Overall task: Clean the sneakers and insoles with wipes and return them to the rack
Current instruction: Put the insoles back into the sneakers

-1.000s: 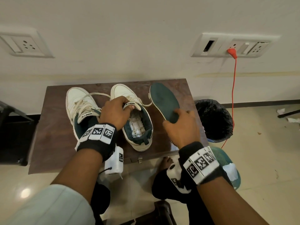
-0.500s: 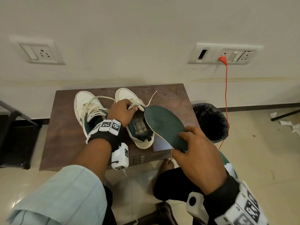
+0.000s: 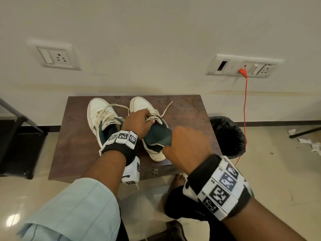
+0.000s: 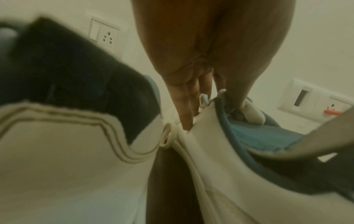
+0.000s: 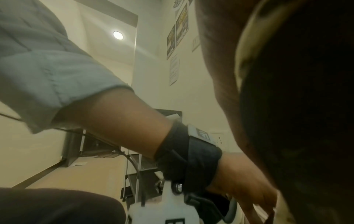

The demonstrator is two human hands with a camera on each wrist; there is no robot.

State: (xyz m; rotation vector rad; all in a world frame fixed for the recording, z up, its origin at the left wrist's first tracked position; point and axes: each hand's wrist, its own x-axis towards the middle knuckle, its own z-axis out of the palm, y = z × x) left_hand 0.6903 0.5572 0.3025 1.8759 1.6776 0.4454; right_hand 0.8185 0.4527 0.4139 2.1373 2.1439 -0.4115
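Note:
Two white sneakers with dark green lining stand side by side on a small brown table (image 3: 187, 108). My left hand (image 3: 139, 123) grips the tongue (image 4: 250, 112) of the right sneaker (image 3: 140, 103) and holds it up. My right hand (image 3: 184, 146) holds the dark green insole (image 3: 159, 135), bent, with its front end inside that sneaker's opening. The left sneaker (image 3: 97, 112) stands untouched, laces loose. In the right wrist view the insole (image 5: 306, 106) fills the right side, dark, beside my left forearm (image 5: 118, 115).
A bin with a black liner (image 3: 225, 134) stands right of the table. An orange cable (image 3: 245, 101) hangs from a wall socket (image 3: 243, 66). A black frame (image 3: 15, 129) is on the left. White paper scraps (image 3: 311, 144) lie on the floor at right.
My right hand lifted the insole off the table, carried it left and pushed its front end into the right sneaker, bending it. My left hand kept hold of the tongue.

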